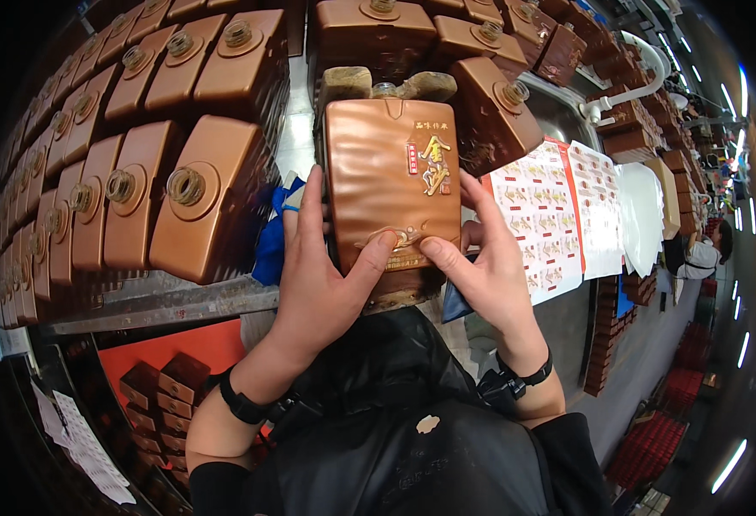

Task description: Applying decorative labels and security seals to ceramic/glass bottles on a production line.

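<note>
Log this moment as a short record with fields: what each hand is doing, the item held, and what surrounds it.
held item: flat brown ceramic bottle, front face toward the camera, neck pointing away
left hand: left hand grips the bottle's left edge, thumb pressed on the gold label near its base
right hand: right hand grips the right edge, thumb on the same label
left side: rows of matching brown bottles lying on a metal rack
right side: sheets of stickers on the bench
below left: small brown boxes on an orange surface
</note>
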`<move>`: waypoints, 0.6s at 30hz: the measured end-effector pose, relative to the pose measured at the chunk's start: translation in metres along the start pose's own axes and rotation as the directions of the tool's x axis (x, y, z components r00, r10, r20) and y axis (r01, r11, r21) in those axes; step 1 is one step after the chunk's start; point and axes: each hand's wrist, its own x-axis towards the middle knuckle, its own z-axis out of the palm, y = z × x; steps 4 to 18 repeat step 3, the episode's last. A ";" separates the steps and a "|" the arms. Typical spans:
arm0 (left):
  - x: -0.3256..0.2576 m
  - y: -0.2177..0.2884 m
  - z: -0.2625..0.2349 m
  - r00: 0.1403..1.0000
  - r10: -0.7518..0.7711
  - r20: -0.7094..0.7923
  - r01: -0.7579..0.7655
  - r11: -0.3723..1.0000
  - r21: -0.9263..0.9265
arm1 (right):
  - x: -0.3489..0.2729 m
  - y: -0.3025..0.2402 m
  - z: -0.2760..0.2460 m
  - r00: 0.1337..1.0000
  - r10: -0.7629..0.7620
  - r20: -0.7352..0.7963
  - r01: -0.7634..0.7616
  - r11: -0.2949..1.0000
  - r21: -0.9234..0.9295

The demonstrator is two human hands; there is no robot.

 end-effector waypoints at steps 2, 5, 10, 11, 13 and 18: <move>0.002 -0.001 0.001 1.000 -0.015 0.016 0.014 0.999 0.040 | 0.000 0.004 0.001 0.999 0.046 0.008 -0.046 0.995 0.088; 0.002 -0.001 0.001 1.000 -0.003 0.020 0.003 0.999 0.043 | -0.001 0.005 0.001 0.999 0.046 0.024 -0.049 0.992 0.117; 0.002 -0.001 0.001 1.000 -0.003 0.020 0.003 0.999 0.043 | -0.001 0.005 0.001 0.999 0.046 0.024 -0.049 0.992 0.117; 0.002 -0.001 0.001 1.000 -0.003 0.020 0.003 0.999 0.043 | -0.001 0.005 0.001 0.999 0.046 0.024 -0.049 0.992 0.117; 0.002 -0.001 0.001 1.000 -0.003 0.020 0.003 0.999 0.043 | -0.001 0.005 0.001 0.999 0.046 0.024 -0.049 0.992 0.117; 0.002 -0.001 0.001 1.000 -0.003 0.020 0.003 0.999 0.043 | -0.001 0.005 0.001 0.999 0.046 0.024 -0.049 0.992 0.117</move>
